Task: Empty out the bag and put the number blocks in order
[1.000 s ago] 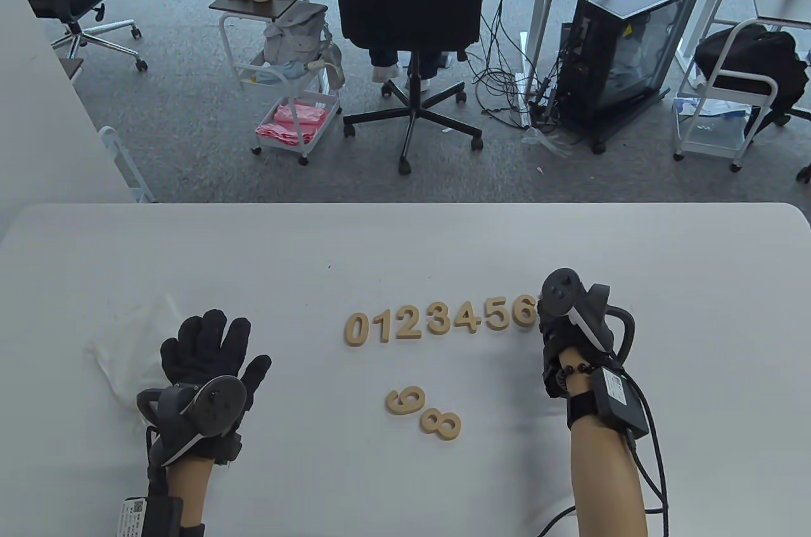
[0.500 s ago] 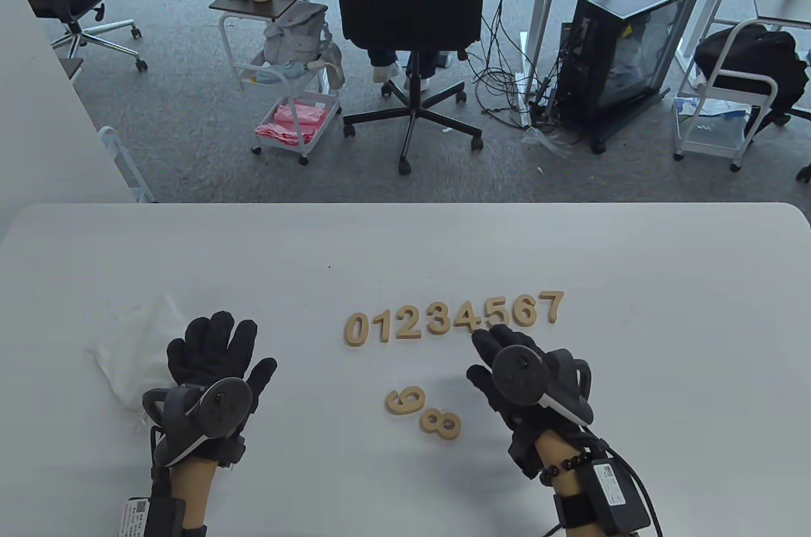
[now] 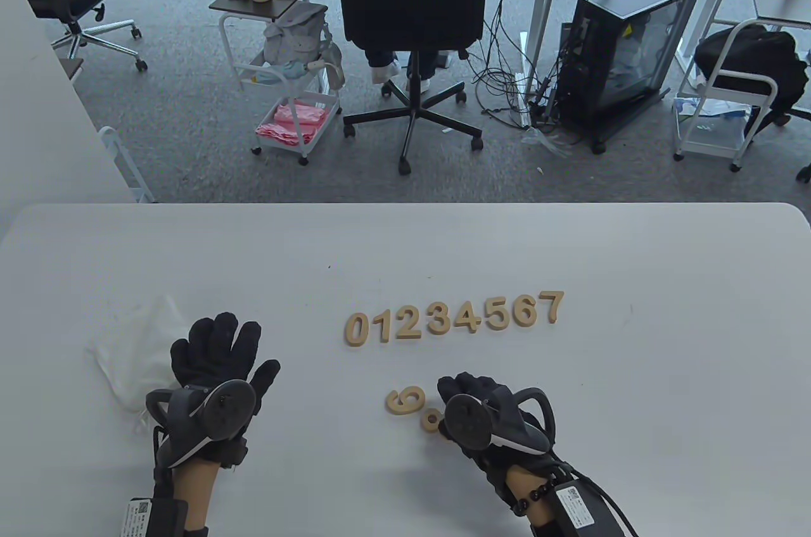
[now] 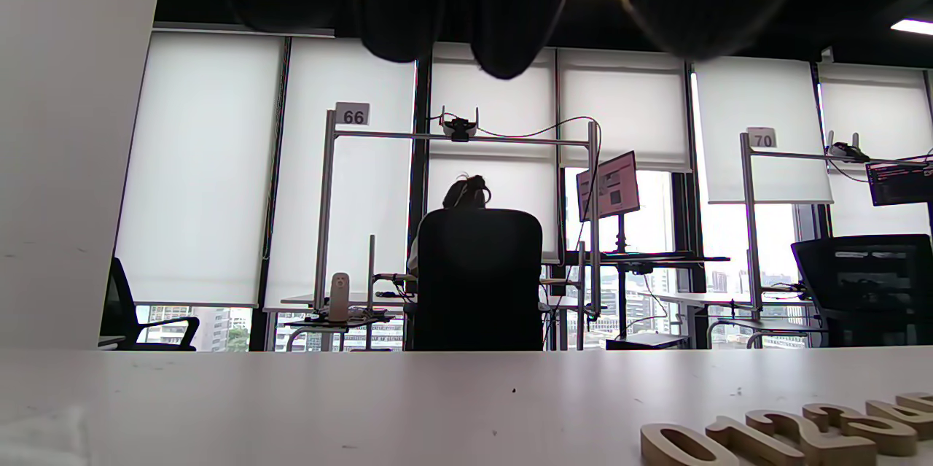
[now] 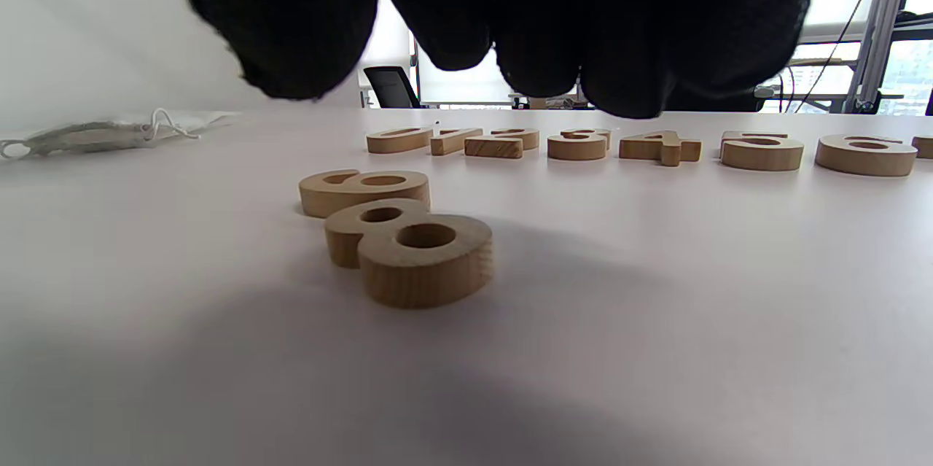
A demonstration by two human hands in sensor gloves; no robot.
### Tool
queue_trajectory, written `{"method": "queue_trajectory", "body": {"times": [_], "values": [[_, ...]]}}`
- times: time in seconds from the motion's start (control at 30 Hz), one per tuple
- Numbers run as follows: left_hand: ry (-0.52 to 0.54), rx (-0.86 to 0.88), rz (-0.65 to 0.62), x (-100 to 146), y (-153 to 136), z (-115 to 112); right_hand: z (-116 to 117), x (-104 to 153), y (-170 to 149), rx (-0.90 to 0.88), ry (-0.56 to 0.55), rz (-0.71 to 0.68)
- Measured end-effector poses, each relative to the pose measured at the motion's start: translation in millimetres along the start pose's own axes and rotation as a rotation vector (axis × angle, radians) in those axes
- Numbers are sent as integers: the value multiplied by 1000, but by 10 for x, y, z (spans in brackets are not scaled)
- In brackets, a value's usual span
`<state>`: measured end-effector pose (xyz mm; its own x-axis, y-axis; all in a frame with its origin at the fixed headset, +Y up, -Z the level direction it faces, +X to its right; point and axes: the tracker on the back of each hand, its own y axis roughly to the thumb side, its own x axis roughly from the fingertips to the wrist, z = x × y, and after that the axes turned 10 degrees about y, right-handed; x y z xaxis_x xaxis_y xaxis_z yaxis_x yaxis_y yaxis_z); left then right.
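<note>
The white table point(image 3: 665, 258) carries everything. Across its middle runs the row of wooden digits, 0 to 7 point(image 3: 453, 316), reading left to right. At about eight o'clock from the row lies the limp white bag point(image 3: 130, 344), with the left hand point(image 3: 212, 366) resting flat on its near edge, fingers spread, holding nothing.

Two blocks are still loose, below the row: the 9 point(image 3: 405, 401), and just beside it at four o'clock the 8 point(image 5: 408, 247). The right hand point(image 3: 488, 416) hovers right over the 8, clearly the nearer hand, fingers hanging loosely apart above the block and not yet touching it.

The 8's long axis runs slantwise toward ten o'clock, so it likely needs a turn. Its slot is at two o'clock, past the 7 point(image 3: 552, 306). The 9 sits close enough to get nudged.
</note>
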<state>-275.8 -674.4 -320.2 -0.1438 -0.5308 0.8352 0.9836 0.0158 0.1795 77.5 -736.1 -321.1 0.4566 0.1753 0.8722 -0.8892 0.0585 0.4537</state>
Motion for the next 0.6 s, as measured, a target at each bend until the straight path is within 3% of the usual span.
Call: {"method": "queue_trajectory", "body": {"times": [0.23,0.6], "values": [[-6,-1,0,4,9,0,218,-114,133,63,92,-19],[-7,1,2,-1,6,2,361,-182,205,129,121,-17]]}}
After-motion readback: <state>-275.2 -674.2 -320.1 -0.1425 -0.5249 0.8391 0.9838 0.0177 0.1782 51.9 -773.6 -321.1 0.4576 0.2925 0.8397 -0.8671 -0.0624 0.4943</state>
